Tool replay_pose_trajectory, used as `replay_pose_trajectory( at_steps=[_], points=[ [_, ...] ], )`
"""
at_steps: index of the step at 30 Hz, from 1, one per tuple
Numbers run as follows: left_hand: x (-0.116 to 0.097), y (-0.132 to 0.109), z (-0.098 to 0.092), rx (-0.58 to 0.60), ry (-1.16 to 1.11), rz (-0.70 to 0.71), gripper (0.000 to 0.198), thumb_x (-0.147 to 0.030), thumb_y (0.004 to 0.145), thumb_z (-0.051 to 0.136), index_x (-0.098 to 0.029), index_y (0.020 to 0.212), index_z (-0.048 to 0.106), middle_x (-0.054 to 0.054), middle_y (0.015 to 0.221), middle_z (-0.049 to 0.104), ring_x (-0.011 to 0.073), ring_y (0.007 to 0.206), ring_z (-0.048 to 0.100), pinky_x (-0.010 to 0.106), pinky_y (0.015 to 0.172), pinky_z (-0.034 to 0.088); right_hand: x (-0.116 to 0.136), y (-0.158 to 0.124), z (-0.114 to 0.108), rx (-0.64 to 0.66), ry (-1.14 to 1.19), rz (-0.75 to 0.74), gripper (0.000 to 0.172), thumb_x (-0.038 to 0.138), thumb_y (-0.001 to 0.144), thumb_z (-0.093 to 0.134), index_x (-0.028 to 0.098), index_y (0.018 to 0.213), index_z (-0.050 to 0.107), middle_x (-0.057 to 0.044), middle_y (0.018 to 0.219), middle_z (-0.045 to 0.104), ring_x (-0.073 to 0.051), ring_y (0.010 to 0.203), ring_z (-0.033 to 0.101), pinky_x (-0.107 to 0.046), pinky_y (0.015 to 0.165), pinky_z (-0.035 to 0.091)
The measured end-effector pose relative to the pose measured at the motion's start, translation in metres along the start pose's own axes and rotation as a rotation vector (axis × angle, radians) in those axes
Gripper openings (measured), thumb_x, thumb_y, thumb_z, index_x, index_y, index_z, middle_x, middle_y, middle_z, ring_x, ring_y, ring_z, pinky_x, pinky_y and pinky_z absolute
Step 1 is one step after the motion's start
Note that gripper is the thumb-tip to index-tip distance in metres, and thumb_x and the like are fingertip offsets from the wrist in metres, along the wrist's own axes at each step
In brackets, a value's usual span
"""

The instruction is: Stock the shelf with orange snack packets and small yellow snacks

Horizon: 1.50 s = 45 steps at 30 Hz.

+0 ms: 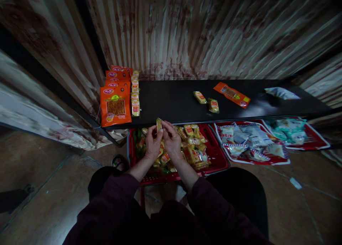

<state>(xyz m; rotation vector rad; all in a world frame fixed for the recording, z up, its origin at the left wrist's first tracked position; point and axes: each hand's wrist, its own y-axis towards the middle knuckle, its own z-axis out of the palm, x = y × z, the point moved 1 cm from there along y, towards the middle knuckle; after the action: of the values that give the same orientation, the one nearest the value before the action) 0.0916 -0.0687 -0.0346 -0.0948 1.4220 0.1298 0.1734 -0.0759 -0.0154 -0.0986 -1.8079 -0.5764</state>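
Note:
Between my two hands, a small clear-wrapped yellow snack [159,124] is held upright near the shelf's front edge. My left hand [153,141] pinches it from the left, and my right hand [172,140] has its fingers closed on it from the right. Below them, a red basket [216,149] holds several similar yellow packs. On the black shelf [168,99], a row of yellow packs [135,106] stands beside orange snack bags [115,106] at the left end. Two loose yellow packs [200,97] [213,105] lie farther right on the shelf.
An orange bag [232,94] and a white-blue bag [281,93] lie on the shelf's right part. Beyond the red basket are a basket of white-blue bags [252,140] and one of green bags [291,131]. A striped curtain [171,31] hangs behind; black posts flank the shelf.

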Motion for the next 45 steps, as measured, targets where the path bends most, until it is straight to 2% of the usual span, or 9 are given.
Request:
replay_pose_trajectory(
  at_steps=[11, 19, 27, 32, 38, 43, 45],
  points=[
    [0.004, 0.003, 0.0, -0.016, -0.106, -0.085, 0.028, -0.038, 0.082, 0.056, -0.017, 0.1, 0.058, 0.007, 0.097, 0.065, 0.0161, 0.087, 0.06, 0.03, 0.083, 0.047, 0.002, 0.001, 0.001, 0.005, -0.023, -0.01, 0.023, 0.023, 0.08, 0.054, 0.024, 0.098, 0.069, -0.007, 0.108, 0.065, -0.019, 0.104, 0.058, -0.04, 0.097, 0.045],
    [0.013, 0.004, 0.001, -0.06, -0.183, -0.175, 0.025, -0.037, 0.083, 0.054, -0.02, 0.101, 0.062, 0.004, 0.104, 0.067, 0.016, 0.097, 0.06, 0.029, 0.09, 0.045, 0.001, -0.001, 0.001, -0.005, -0.008, 0.039, 0.028, 0.025, 0.08, 0.054, 0.023, 0.104, 0.067, -0.007, 0.107, 0.065, -0.02, 0.1, 0.059, -0.038, 0.092, 0.048],
    [0.015, 0.004, 0.003, -0.058, -0.329, -0.281, 0.026, -0.043, 0.081, 0.056, -0.021, 0.095, 0.061, 0.003, 0.097, 0.066, 0.0147, 0.092, 0.063, 0.027, 0.084, 0.048, -0.002, -0.003, 0.001, 0.008, 0.007, 0.064, 0.028, 0.028, 0.08, 0.056, 0.023, 0.105, 0.068, -0.007, 0.109, 0.066, -0.02, 0.098, 0.061, -0.039, 0.092, 0.048],
    [0.024, 0.005, 0.003, -0.167, -0.382, -0.415, 0.02, -0.036, 0.077, 0.061, -0.023, 0.091, 0.062, 0.002, 0.101, 0.066, 0.0136, 0.097, 0.063, 0.027, 0.088, 0.047, -0.001, -0.003, -0.001, 0.016, -0.025, 0.037, 0.026, 0.029, 0.082, 0.056, 0.024, 0.104, 0.068, -0.007, 0.111, 0.067, -0.021, 0.103, 0.06, -0.041, 0.096, 0.046],
    [0.027, 0.006, 0.003, -0.19, -0.379, -0.426, 0.021, -0.037, 0.077, 0.061, -0.022, 0.091, 0.064, 0.002, 0.102, 0.067, 0.0138, 0.098, 0.062, 0.029, 0.09, 0.047, 0.007, -0.001, -0.002, 0.057, -0.01, -0.02, 0.022, 0.03, 0.083, 0.056, 0.024, 0.099, 0.07, -0.006, 0.113, 0.068, -0.02, 0.109, 0.06, -0.042, 0.101, 0.044],
    [0.023, 0.006, 0.003, -0.205, -0.416, -0.482, 0.02, -0.036, 0.077, 0.061, -0.021, 0.089, 0.064, 0.002, 0.096, 0.068, 0.014, 0.089, 0.063, 0.027, 0.079, 0.049, 0.01, -0.002, -0.003, 0.074, 0.0, -0.013, 0.023, 0.028, 0.083, 0.057, 0.025, 0.101, 0.071, -0.005, 0.116, 0.067, -0.02, 0.11, 0.06, -0.042, 0.102, 0.044],
    [0.022, 0.006, 0.003, -0.172, -0.402, -0.455, 0.022, -0.039, 0.078, 0.06, -0.021, 0.09, 0.064, 0.003, 0.093, 0.067, 0.014, 0.083, 0.063, 0.027, 0.073, 0.05, 0.009, -0.003, -0.003, 0.088, 0.009, -0.005, 0.024, 0.028, 0.083, 0.057, 0.025, 0.102, 0.071, -0.005, 0.117, 0.067, -0.02, 0.11, 0.06, -0.042, 0.103, 0.043]
  ],
)
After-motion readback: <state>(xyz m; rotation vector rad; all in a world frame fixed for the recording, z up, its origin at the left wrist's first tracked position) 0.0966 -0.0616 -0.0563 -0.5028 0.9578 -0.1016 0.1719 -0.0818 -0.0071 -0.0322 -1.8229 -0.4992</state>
